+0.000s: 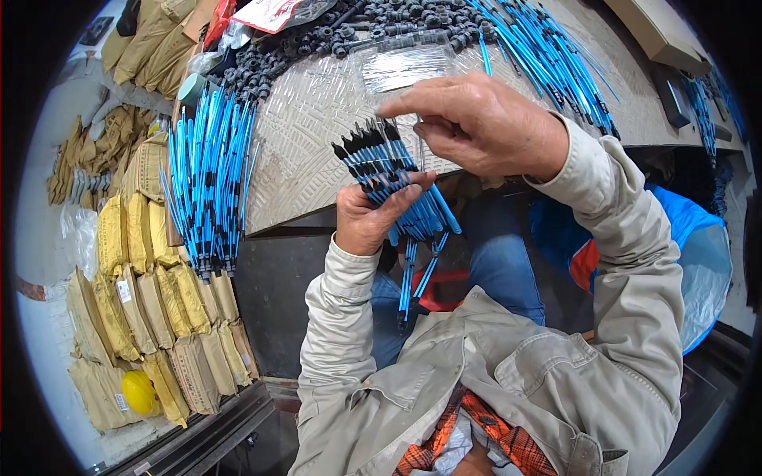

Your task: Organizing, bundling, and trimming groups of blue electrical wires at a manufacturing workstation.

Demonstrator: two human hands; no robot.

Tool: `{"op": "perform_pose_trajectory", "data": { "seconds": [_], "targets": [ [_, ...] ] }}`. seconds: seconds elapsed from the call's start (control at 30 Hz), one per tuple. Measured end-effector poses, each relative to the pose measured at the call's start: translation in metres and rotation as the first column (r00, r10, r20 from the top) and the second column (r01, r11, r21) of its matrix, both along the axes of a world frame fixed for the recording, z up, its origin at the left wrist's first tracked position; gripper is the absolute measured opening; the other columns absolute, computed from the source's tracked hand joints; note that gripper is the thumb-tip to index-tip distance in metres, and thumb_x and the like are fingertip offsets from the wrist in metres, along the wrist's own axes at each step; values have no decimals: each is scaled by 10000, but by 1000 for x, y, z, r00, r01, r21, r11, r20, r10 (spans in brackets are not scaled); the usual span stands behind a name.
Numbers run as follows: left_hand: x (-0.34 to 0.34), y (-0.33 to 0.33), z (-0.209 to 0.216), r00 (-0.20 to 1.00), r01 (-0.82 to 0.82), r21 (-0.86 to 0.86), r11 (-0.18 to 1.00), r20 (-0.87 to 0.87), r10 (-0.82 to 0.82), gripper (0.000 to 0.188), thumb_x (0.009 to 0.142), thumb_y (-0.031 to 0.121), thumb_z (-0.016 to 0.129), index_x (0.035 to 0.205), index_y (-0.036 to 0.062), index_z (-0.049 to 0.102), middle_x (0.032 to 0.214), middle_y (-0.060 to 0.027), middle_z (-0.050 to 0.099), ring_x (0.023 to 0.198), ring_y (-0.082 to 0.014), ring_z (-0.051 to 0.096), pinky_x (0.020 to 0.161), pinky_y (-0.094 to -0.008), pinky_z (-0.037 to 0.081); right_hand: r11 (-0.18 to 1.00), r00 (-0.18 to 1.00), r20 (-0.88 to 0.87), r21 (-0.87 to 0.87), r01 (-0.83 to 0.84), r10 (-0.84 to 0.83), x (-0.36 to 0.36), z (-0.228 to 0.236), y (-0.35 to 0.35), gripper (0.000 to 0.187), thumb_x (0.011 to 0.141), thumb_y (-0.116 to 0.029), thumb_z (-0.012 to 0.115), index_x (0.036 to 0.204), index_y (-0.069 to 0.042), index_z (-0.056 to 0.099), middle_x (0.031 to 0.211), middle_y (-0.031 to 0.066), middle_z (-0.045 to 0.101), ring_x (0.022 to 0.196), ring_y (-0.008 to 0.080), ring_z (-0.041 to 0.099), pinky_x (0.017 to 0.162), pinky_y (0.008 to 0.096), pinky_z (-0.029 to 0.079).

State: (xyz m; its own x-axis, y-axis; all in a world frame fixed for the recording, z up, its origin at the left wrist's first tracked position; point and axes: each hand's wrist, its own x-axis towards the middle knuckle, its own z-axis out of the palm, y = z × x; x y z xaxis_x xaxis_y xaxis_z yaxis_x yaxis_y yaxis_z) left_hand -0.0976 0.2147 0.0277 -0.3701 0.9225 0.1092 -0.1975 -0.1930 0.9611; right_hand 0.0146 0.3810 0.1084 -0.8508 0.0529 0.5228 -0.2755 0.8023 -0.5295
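My left hand (367,220) is closed round a bundle of thin blue tubes (413,210) with black fittings and dark tips, held upright over my lap at the table's front edge. Some tubes hang down below the fist. Just right of the tips is my right hand (488,131), its index finger reaching out toward them. The thumb and other fingers are curled together; a thin pale strand seems to run down from them, too fine to name. Beyond the hands, a clear bag of thin silvery wires (409,67) lies on the table.
The patterned tabletop (294,163) carries a blue tube bundle (208,174) over its left edge, a pile of black fittings (270,67) behind, and more blue tubes (556,59) at right. A cardboard box (663,32) stands far right. Stacked brown and yellow packages (151,297) fill the left.
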Motion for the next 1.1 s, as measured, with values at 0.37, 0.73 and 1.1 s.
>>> {"op": "perform_pose_trajectory", "data": {
  "seconds": [0.37,0.73,1.1],
  "targets": [
    [1,0,2,1000,13,5,1000,1,-13,167,783,-2,629,945,-33,651,893,-156,666,795,-201,650,762,-264,515,970,961,249,-235,-57,117,8,16,10,263,752,51,519,987,8,628,671,43,549,469,81,342,408,242,262],
    [0,0,1,1000,32,61,998,0,-32,176,791,32,632,950,-42,647,904,-173,661,795,-213,649,751,-253,512,972,959,240,-213,-97,148,4,13,10,238,775,35,525,985,9,633,680,31,549,483,61,344,410,216,255],
    [-4,-3,2,999,53,29,998,-10,-53,184,787,39,641,948,-50,643,909,-188,656,824,-237,650,745,-259,519,857,972,146,-509,-87,185,3,-15,-2,221,818,13,524,1013,-6,626,735,17,566,490,49,323,424,197,246]
  ]
}}
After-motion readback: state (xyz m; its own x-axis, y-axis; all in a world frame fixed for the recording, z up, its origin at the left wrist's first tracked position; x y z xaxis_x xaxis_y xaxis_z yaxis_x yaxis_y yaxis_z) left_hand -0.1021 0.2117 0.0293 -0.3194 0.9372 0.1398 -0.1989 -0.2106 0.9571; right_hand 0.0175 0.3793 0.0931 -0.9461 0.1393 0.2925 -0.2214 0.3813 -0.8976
